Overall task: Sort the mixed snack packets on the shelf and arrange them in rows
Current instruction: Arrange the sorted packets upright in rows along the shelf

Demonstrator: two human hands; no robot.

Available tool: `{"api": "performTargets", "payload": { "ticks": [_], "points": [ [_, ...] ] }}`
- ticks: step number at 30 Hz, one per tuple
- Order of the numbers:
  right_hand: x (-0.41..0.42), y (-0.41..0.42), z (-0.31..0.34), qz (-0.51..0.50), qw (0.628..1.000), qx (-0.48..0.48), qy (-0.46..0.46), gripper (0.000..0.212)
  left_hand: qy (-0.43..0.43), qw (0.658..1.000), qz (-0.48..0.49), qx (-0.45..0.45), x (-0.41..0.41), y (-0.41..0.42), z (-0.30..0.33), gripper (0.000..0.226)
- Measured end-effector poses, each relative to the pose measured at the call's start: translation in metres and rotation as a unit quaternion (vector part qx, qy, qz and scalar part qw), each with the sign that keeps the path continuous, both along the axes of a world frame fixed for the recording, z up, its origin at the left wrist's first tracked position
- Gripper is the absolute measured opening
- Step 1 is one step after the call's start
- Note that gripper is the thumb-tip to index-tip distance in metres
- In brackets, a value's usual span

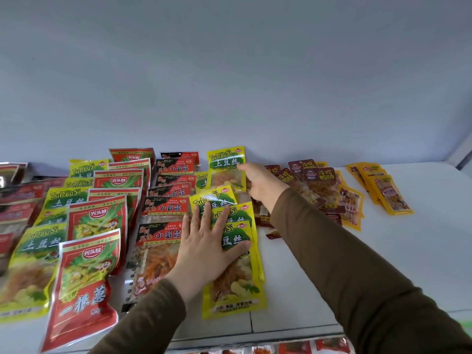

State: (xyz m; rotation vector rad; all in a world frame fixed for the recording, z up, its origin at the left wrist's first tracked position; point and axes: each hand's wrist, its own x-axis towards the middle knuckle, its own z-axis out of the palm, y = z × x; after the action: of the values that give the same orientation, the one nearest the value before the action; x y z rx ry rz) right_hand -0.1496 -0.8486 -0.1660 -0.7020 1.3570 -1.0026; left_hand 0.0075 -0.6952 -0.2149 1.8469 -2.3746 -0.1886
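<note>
Left of the left hand (207, 241), the shelf (383, 251) already carries overlapping rows: yellow-green, red, then black-red packets. The yellow row (231, 267) under that flat, pressing palm looks half built. Beyond the right hand (258, 183), dark-red and orange packets (329, 190) lie jumbled, seemingly unsorted. That hand grips the upright yellow-green packet (226, 169) at the back, glossy with a clear window.

On the white shelf (319, 264), overlapping rows run front to back: yellow-green TuDouSi packets (38, 251) at the shelf's left, red packets (86, 282) beside them, then black-and-red packets (158, 241), then a second yellow TuDouSi row (237, 284). An upright yellow packet (226, 167) stands at that row's back. Toward the shelf's right lies an unsorted heap of dark-red packets (314, 185) and orange-yellow packets (390, 195).
</note>
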Motion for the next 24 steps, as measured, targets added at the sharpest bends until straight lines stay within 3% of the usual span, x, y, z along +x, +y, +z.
{"api": "performTargets", "payload": {
  "ticks": [8, 13, 19, 24],
  "points": [
    [-0.002, -0.004, 0.006, 0.124, 0.982, 0.020, 0.139, 0.067, 0.016, 0.999, -0.022, -0.039, 0.001, 0.007, -0.001, 0.095],
    [0.001, -0.003, -0.002, 0.142, 0.952, -0.068, 0.264, 0.064, 0.017, 0.999, -0.022, -0.046, 0.002, 0.009, -0.001, 0.094],
    [-0.001, -0.003, -0.015, 0.188, 0.965, -0.024, 0.183, 0.077, 0.017, 0.999, -0.022, -0.047, 0.001, 0.009, -0.003, 0.093],
    [-0.001, -0.008, -0.017, 0.112, 0.973, -0.116, 0.167, 0.052, 0.013, 0.999, -0.024, -0.029, 0.001, 0.006, 0.000, 0.095]
  ]
}}
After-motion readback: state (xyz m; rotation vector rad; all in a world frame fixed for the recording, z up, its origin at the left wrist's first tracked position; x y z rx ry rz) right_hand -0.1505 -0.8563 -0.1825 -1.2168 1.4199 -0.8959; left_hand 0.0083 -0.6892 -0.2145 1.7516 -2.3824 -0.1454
